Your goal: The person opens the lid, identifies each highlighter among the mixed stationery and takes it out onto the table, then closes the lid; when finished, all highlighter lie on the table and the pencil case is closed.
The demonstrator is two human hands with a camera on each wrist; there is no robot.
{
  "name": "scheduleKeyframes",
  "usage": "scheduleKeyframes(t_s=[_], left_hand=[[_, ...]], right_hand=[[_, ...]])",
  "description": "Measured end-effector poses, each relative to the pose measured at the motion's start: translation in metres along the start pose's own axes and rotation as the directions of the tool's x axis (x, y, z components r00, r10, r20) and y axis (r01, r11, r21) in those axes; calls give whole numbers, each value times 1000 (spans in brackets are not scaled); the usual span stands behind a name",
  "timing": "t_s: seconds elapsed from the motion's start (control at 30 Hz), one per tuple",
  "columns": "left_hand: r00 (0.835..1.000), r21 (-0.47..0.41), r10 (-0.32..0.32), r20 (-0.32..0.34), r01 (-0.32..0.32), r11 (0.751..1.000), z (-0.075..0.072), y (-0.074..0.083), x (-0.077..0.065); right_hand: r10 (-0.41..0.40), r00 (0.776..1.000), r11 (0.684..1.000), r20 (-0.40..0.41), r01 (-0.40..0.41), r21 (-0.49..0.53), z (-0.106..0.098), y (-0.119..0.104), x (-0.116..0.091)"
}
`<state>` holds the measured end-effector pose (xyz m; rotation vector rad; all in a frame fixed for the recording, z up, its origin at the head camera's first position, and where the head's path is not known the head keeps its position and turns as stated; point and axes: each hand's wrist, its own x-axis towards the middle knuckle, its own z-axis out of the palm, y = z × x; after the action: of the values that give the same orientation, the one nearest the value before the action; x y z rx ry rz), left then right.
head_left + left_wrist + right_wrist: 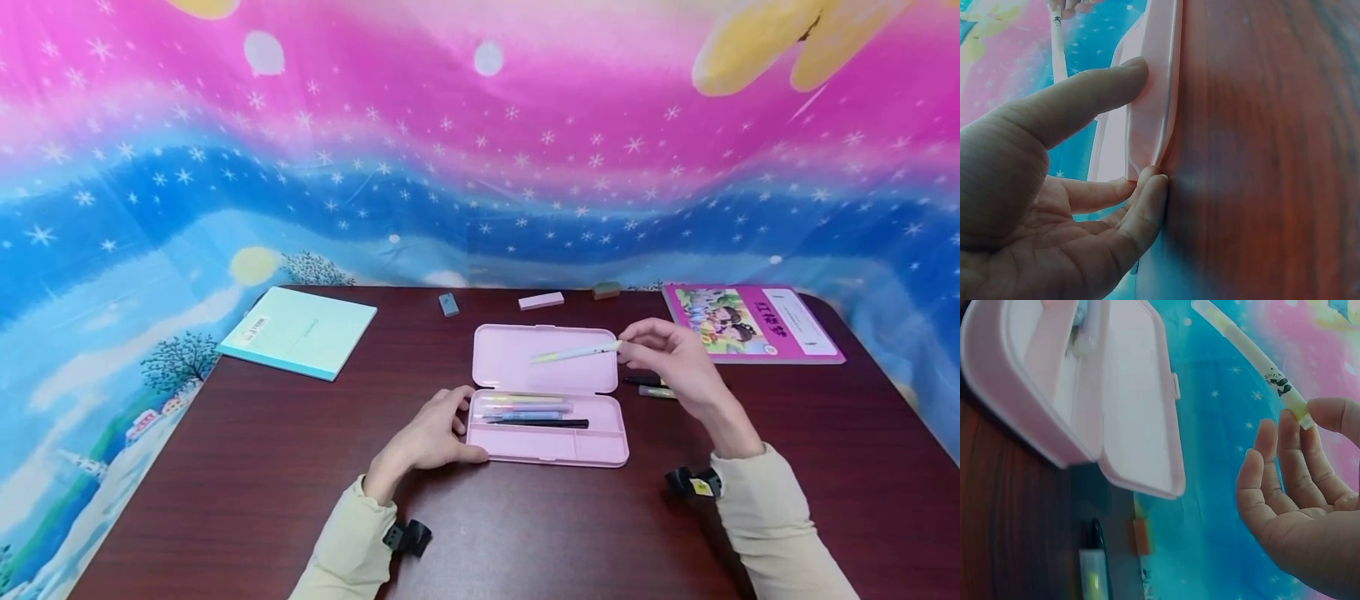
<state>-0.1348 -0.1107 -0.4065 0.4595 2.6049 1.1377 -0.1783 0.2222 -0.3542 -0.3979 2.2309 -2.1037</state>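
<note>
A pink pencil case point(551, 450) lies opened flat on the table, its lid folded back away from the person. Several pens, among them a black pen point(551, 423) and a blue pen point(528, 415), fill its rear compartment. My left hand point(435, 429) holds the case's left end, with the thumb point(1107, 87) on the front wall and fingertips at the corner. Above the lid, my right hand point(671, 358) pinches a white-and-yellow pen point(577, 353) by one end. Small black figures mark that pen point(1254, 353) near the pinched end in the right wrist view.
Right of the case, a black pen point(637, 381) and a clear-and-yellow pen point(1093, 575) lie partly behind the right hand. A blue eraser point(448, 304), a pink block point(541, 301) and a green-brown block point(606, 291) line the back edge. A mint notebook point(300, 333) and a pink book point(750, 325) flank them.
</note>
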Motion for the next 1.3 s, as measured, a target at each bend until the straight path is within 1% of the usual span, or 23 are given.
scheduleKeyframes(t_s=[0.1, 0.23, 0.43, 0.57, 0.77, 0.87, 1.07, 1.17, 1.3], left_hand=[[1000, -1, 4, 1, -4, 1000, 0, 0, 0], [1000, -3, -1, 0, 1, 1000, 0, 0, 0], [1000, 1, -5, -7, 5, 1000, 0, -1, 0], [1000, 1, 0, -5, 0, 1000, 0, -2, 0], [1000, -4, -14, -2, 14, 1000, 1, -3, -1], [1000, -6, -11, -3, 11, 1000, 0, -3, -1], [1000, 3, -9, -6, 9, 1000, -1, -3, -1], [1000, 4, -4, -4, 4, 1000, -1, -2, 0], [1000, 4, 2, -2, -2, 1000, -1, -1, 1]], right_hand=[[-16, 1000, 1000, -3, 17, 16, -9, -3, -4], [-32, 999, 999, -27, 33, 21, -21, -5, -12], [-18, 999, 1000, -48, 17, -19, -40, -2, -24], [-11, 998, 1000, -65, 10, -16, -53, 2, -32], [0, 996, 999, -94, -4, -37, -75, 8, -44], [9, 996, 999, -89, -13, -44, -86, 13, -49], [69, 993, 989, -94, -80, -120, -102, 25, -58], [83, 991, 988, -104, -95, -119, -108, 30, -62], [93, 991, 986, -93, -104, -128, -115, 34, -67]])
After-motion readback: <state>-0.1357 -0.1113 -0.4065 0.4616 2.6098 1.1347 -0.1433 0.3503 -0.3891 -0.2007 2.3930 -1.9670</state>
